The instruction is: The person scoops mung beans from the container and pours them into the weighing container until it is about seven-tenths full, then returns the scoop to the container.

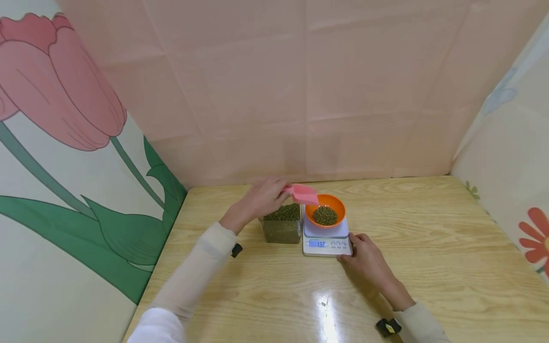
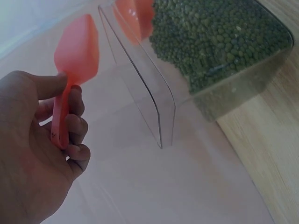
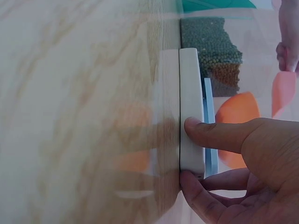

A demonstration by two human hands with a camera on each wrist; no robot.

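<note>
Gripping a pink scoop (image 1: 305,194) by its handle, the left hand (image 1: 263,197) holds it above the left rim of an orange bowl (image 1: 339,208). Green beans (image 1: 325,216) lie in the bowl, which sits on a white scale (image 1: 328,252), its display (image 1: 318,244) lit. The right hand (image 1: 366,257) pinches the scale's near right corner between thumb and fingers. Just beside the scale's left edge stands a clear container (image 1: 280,234) of similar beans. All rest nearer the far edge of the wooden table (image 1: 429,228), below a pinkish sheet (image 1: 257,95).

Container (image 1: 280,232) crowds scale (image 1: 323,251), seemingly leaving scant passage.
</note>
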